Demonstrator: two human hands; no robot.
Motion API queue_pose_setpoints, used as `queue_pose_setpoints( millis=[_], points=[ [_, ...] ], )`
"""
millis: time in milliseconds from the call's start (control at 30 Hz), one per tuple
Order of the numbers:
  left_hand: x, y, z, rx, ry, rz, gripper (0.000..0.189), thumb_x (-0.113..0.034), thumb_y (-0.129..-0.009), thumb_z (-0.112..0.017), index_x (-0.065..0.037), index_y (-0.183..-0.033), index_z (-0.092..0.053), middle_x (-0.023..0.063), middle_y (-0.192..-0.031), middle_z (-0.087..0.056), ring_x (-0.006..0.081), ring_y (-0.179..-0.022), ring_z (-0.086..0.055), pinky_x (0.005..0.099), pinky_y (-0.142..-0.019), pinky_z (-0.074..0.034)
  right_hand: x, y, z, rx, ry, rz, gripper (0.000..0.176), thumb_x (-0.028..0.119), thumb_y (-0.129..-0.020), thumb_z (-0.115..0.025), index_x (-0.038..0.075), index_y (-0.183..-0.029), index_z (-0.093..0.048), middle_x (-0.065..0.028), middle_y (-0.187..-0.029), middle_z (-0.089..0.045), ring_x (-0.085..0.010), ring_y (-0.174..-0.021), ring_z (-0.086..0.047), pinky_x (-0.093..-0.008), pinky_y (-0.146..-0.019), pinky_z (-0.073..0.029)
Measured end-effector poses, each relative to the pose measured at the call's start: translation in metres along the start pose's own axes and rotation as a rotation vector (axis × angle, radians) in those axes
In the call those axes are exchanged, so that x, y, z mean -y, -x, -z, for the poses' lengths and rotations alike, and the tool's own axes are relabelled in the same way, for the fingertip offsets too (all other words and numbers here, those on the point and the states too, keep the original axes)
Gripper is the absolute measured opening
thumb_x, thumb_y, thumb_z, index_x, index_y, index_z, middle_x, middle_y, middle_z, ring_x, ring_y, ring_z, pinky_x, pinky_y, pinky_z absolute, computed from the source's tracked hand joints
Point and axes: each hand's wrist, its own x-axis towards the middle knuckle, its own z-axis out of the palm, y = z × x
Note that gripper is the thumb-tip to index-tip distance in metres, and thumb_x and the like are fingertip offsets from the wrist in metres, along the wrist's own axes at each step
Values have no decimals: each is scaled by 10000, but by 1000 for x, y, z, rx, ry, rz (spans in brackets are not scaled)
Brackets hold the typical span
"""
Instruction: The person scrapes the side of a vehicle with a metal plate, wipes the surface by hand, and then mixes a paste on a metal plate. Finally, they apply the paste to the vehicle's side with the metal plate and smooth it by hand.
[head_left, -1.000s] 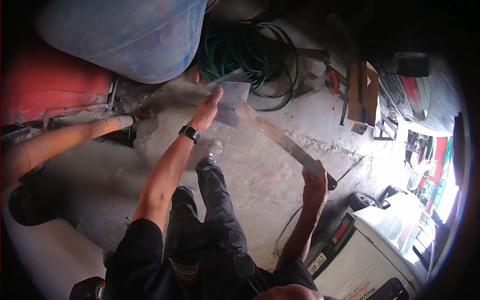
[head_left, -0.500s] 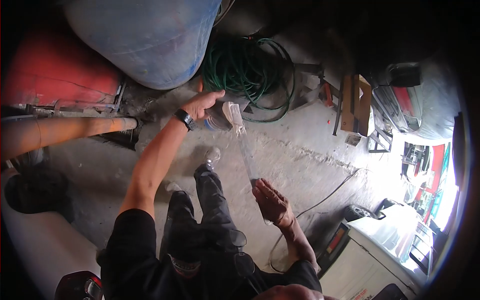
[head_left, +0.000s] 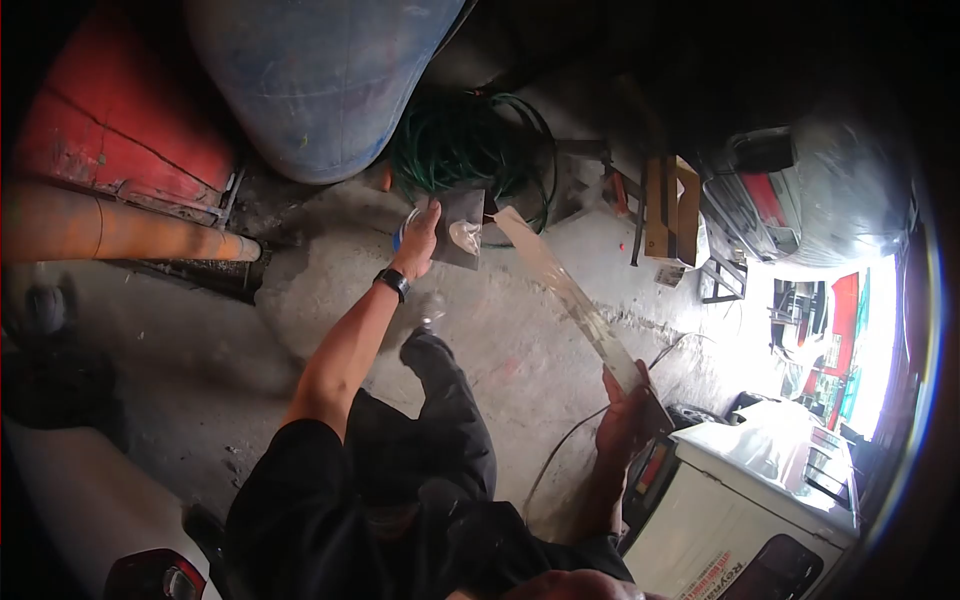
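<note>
My left hand [head_left: 418,243], with a black watch on its wrist, grips a flat grey plate [head_left: 462,203] by its left edge. A dab of pale paste [head_left: 465,236] sits on the plate. Something with a blue edge [head_left: 398,240] shows beside that hand, mostly hidden by it. My right hand [head_left: 625,410] is closed around the near end of a long flat strip [head_left: 570,290]. The strip points up and left, its pale far end close to the plate's right edge but apart from it. Light smears show along the strip.
A coiled green hose [head_left: 475,140] lies on the concrete floor [head_left: 520,370] ahead. A large blue rounded panel [head_left: 310,80] and an orange pipe [head_left: 130,228] are at left. On the right stand a cardboard box [head_left: 660,215] and a white vehicle body [head_left: 760,490]. A cable [head_left: 555,455] crosses the floor.
The strip's far end has come away from the plate, and my right hand has moved right with it. My left hand has lowered slightly, and the plate now faces up more clearly.
</note>
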Motion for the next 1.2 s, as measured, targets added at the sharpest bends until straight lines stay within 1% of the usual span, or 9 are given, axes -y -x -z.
queue_pose_setpoints(
  millis=[167, 333, 400, 567, 667, 733, 900, 1167, 1200],
  points=[
    [45, -80, 48, 62, 248, -123, 794, -571, -940, -560, -23, -1477, -357, 139, -1487, -393, 251, -1342, -393, 362, -1094, -329, -41, -55, -37, 53, -207, -343, 515, 325, -1059, -423, -79, -1379, -427, -213, -1388, -487, -344, -1244, -540, -478, -1069, -461],
    [43, -68, 87, -13, 310, -109, 513, -300, -1014, -538, -26, -1436, -436, 118, -1383, -522, 243, -1257, -506, 380, -1057, -422, -260, -112, -164, 244, -308, -598, 423, 270, -1027, -545, 0, -1353, -538, -113, -1240, -613, -199, -1026, -628, -376, -925, -531],
    [34, -43, 74, -158, 283, -82, 536, -449, -1006, -529, -63, -1377, -506, 53, -1320, -561, 197, -1205, -537, 370, -1018, -451, -328, -137, -220, 441, -70, -799, 418, 237, -963, -633, -21, -1287, -575, -108, -1233, -615, -203, -1034, -614, -351, -933, -515],
    [50, -11, 65, -169, 409, -27, 530, -472, -1015, -493, -134, -1423, -470, 27, -1364, -551, 202, -1209, -545, 396, -1041, -430, -453, -180, -238, 567, 597, 159, 290, 127, -836, -633, -26, -1081, -657, -238, -1229, -601, -377, -1179, -545, -478, -956, -459],
    [55, 11, 43, -328, 419, -23, 514, -478, -1016, -483, -137, -1402, -486, 41, -1345, -564, 225, -1187, -561, 413, -1016, -446, -480, -316, -162, 389, 741, 228, 116, 92, -841, -576, 16, -916, -621, -243, -1081, -614, -416, -1098, -549, -486, -991, -443],
    [72, 21, 48, -337, 438, -65, 513, -492, -1013, -480, -139, -1384, -503, 38, -1326, -573, 221, -1154, -577, 406, -984, -462, -570, -395, -110, -4, 755, 497, 351, 81, -895, -510, 10, -1236, -550, -194, -1255, -570, -394, -1165, -523, -490, -1042, -396],
    [76, 34, 22, -322, 384, 38, 487, -456, -1035, -444, -106, -1366, -518, 65, -1266, -615, 211, -1118, -603, 381, -968, -475, -651, -516, 26, 10, 918, 441, 582, 147, -941, -510, 32, -1492, -360, -196, -1487, -434, -357, -1370, -408, -470, -1141, -314],
    [81, 19, 14, -196, 517, 2, 454, -424, -1042, -460, -80, -1330, -530, 18, -1254, -603, 162, -1114, -580, 357, -983, -467, -648, -557, 2, 398, 562, 487, 753, 359, -912, -641, -52, -1470, -346, -287, -1460, -429, -314, -1299, -521, -435, -1043, -453],
    [88, 15, 15, -223, 521, 7, 462, -430, -1042, -455, -78, -1332, -528, 20, -1256, -604, 162, -1123, -578, 361, -983, -470, -618, -561, 0, 316, 930, 119, 681, 359, -900, -648, -56, -1386, -415, -292, -1349, -515, -344, -1197, -583, -452, -960, -499]
  ],
)
